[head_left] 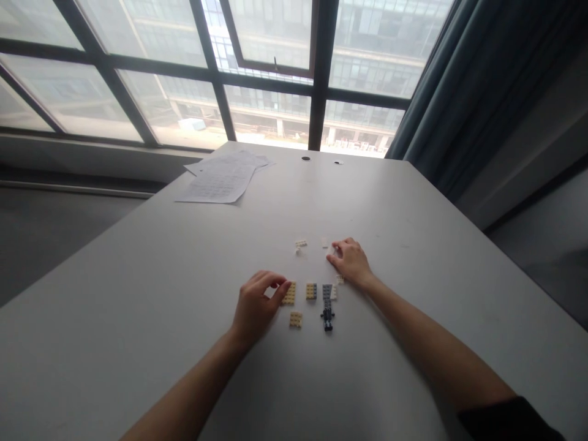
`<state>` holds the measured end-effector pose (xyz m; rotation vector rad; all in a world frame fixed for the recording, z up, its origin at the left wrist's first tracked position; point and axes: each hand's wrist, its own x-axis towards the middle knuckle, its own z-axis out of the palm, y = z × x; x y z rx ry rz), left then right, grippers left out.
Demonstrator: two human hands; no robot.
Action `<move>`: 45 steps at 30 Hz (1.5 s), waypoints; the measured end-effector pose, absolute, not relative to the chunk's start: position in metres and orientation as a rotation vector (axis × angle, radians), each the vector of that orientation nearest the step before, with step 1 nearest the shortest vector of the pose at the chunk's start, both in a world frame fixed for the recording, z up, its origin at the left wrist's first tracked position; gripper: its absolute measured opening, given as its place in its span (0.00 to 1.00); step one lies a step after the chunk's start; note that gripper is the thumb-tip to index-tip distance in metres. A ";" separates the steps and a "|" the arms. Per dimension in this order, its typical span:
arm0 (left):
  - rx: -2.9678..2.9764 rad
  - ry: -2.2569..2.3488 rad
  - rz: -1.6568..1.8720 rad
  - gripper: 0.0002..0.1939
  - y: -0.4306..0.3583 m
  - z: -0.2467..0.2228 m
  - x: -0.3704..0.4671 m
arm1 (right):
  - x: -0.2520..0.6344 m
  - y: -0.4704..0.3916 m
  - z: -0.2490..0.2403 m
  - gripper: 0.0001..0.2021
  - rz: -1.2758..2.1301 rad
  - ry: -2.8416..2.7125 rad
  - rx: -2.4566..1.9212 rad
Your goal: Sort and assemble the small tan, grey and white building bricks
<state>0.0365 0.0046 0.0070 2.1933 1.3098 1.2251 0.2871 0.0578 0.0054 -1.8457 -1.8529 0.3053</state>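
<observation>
My left hand (260,303) has thumb and forefinger pinched at the left edge of a yellow studded brick piece (291,294). Farther right, my right hand (350,260) curls its fingers down to the table beside a small white piece (324,243); what lies between the fingertips is too small to tell. Between the hands are a tan and grey piece (311,291) and a grey plate (326,291) with a white piece (334,292) against it. A dark assembly (327,317) extends below the plate. A tan piece (295,319) lies nearer me.
White bits (301,244) lie beyond my hands. Paper sheets (215,184) rest at the table's far left. Two small round fittings, one dark (305,158), are near the far edge of the white table (160,294). Windows and a dark curtain (441,92) stand behind.
</observation>
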 end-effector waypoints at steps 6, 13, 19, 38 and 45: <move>2.285 1.229 1.247 0.08 0.002 0.008 0.038 | 0.285 0.055 0.005 0.10 0.300 -1.889 -1.802; 2.527 0.993 1.444 0.05 -0.006 0.012 0.046 | 0.270 0.016 0.022 0.12 0.652 -1.780 -1.547; 2.670 0.876 1.563 0.16 -0.019 0.017 0.055 | 0.236 -0.042 0.043 0.14 1.605 -1.355 -1.046; 2.681 0.696 1.491 0.11 -0.018 0.017 0.054 | 0.220 -0.057 0.026 0.21 1.940 -0.896 -0.872; 2.697 0.678 1.457 0.12 -0.020 0.019 0.056 | 0.229 -0.059 0.026 0.22 1.878 -1.027 -0.900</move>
